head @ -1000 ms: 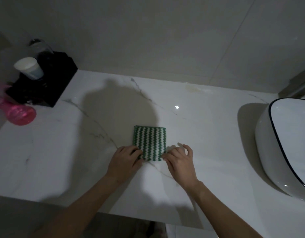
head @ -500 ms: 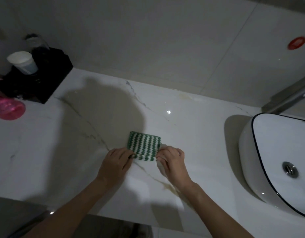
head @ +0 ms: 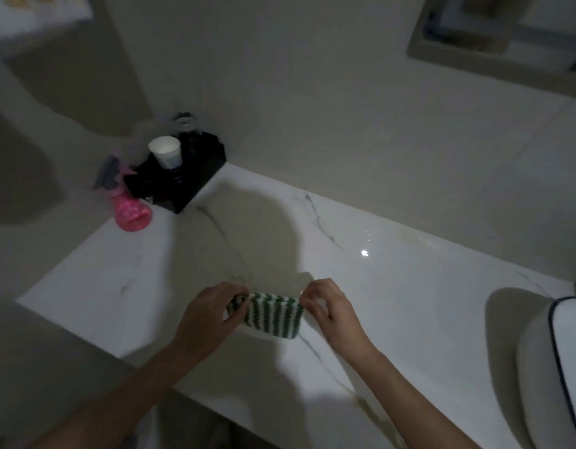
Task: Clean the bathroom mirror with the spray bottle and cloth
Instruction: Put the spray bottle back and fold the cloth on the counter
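On the counter, grip: the left hand [head: 209,314] and the right hand [head: 332,307] each pinch a top corner of the folded green-and-white cloth [head: 273,315]; its lower edge hangs at or just above the marble counter [head: 409,286], and contact cannot be told.
Cloth, place: in front of the black tray [head: 183,179], well apart from it, toward the counter's near edge.
Spray bottle, place: the pink spray bottle [head: 131,209] stands just left of the black tray, untouched, by the counter's left edge.
Risk, cloth: held only by corner pinches, the folds look likely to fall open or a corner to slip, dropping it on the marble.
Risk, bottle: standing so close to the edge and tray, a hasty reach could probably tip it over or off, or jostle the cup.
Risk, light: the room is dim and the view blurred, so streaks may go unnoticed.
Black tray, contents: a white paper cup [head: 165,152] and a clear glass item behind it, too blurred to name.
Cup, contents: cannot tell.
Bottle, fill: not readable through the pink plastic.
Basin [head: 565,367], place: far right of the tray, its inside out of view.
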Motion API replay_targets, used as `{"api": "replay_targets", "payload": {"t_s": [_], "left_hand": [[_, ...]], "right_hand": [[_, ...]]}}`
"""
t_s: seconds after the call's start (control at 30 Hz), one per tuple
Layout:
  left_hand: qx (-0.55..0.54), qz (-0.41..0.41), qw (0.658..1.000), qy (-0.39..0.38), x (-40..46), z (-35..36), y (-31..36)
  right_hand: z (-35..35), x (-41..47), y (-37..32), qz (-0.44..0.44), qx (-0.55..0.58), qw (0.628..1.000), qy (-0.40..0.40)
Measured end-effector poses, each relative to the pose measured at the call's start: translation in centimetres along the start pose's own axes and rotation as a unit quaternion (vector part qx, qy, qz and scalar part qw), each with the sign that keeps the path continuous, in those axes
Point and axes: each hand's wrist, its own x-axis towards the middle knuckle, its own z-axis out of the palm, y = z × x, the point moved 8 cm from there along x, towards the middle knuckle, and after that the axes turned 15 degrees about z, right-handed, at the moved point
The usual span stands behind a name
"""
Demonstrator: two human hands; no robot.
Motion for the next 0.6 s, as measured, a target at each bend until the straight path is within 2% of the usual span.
{"api": "replay_targets", "payload": {"t_s": [0.13,0.3,0.37,0.53,0.6], "left_hand": [[0.041,-0.02,0.999,0.005,-1.3,-4.8,-3.0],[0.068,-0.058,0.996,-0.017,-3.7,-9.8,-9.5],[0.072,-0.067,0.995,-0.032,-4.8,-11.5,-12.8],[0.137,-0.027,0.989,-0.043,-6.2,-15.9,-18.9],[0.139,-0.053,0.987,-0.056,-5.8,-17.0,-22.0]], "right_hand": [[4.4,2.7,-3.8,0.034,0.022,0.997,-0.066],[11.6,6.6,-7.8,0.108,0.103,0.978,-0.147],[14.5,8.0,-9.4,0.115,0.123,0.973,-0.157],[21.4,11.5,-13.0,0.123,0.118,0.971,-0.165],[23.1,13.0,-14.4,0.12,0.121,0.973,-0.155]]}}
